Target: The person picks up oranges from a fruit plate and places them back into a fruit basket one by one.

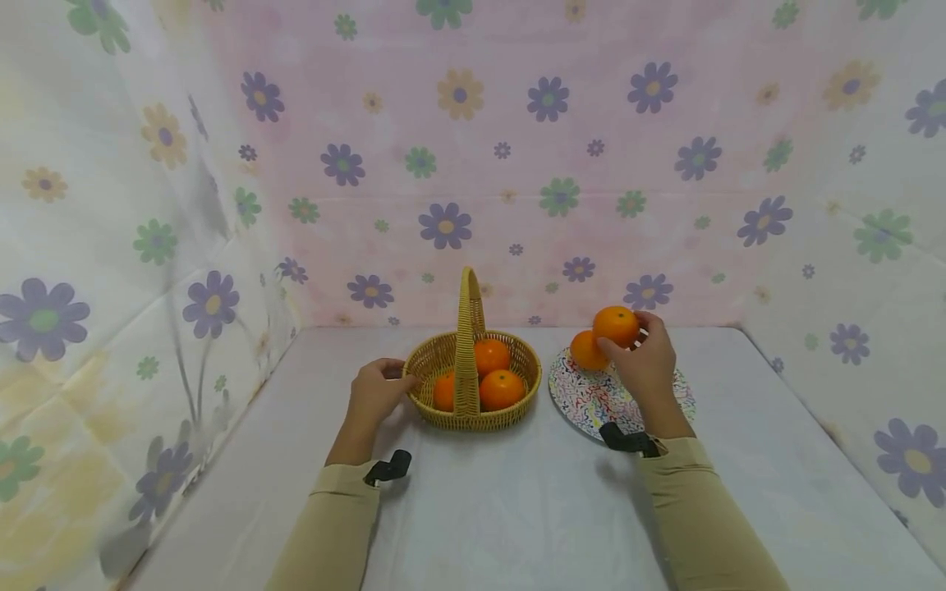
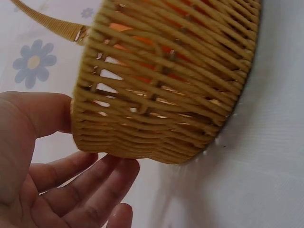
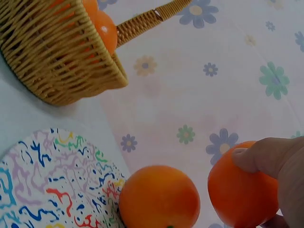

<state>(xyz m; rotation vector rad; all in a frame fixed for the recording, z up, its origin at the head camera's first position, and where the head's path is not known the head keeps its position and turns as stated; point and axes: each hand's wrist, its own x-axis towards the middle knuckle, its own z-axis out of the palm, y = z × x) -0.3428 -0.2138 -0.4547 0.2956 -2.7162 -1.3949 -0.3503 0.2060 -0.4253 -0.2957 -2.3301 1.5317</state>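
Note:
A yellow woven basket (image 1: 473,420) with a tall arched handle stands on the table with several oranges (image 1: 502,390) inside. My left hand (image 1: 375,398) pinches the basket's left rim, thumb on one side and fingers on the other, as the left wrist view shows close up. To the right lies a round plate (image 1: 584,406) with a multicoloured squiggle pattern. One orange (image 1: 587,351) rests at its far left part. Beside and above that one, my right hand (image 1: 646,361) grips another orange (image 1: 616,326) between thumb and fingers.
A white cloth covers the table (image 1: 473,509). Flower-printed fabric walls (image 1: 458,164) enclose it at the back and both sides. Dark wrist camera mounts (image 1: 390,466) stick out from both sleeves, the right one overlapping the plate's near edge in the head view.

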